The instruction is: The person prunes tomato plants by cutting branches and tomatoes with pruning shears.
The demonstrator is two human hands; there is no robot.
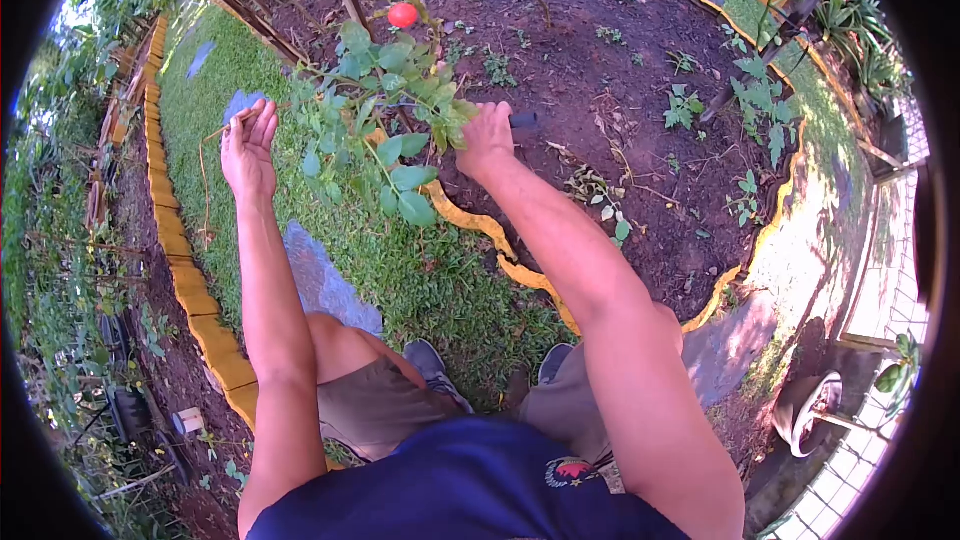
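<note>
At upper left, a thin brown strand (pixel 207 190) runs down the frame, left of the left hand (pixel 250 145) pinching it. Upper centre, the right hand (pixel 487 140) grips a dark handle (pixel 524 120), long axis near level, end jutting rightward.

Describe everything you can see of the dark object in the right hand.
Only a short stub of the dark object shows, jutting from the right hand on the side away from the leafy branch. It looks smooth and rounded, like a handle, possibly plastic or rubber. It lies roughly crosswise in the view, with soil behind it. Only the hand visibly touches it. The rest is hidden, so its other end cannot be told.
</note>
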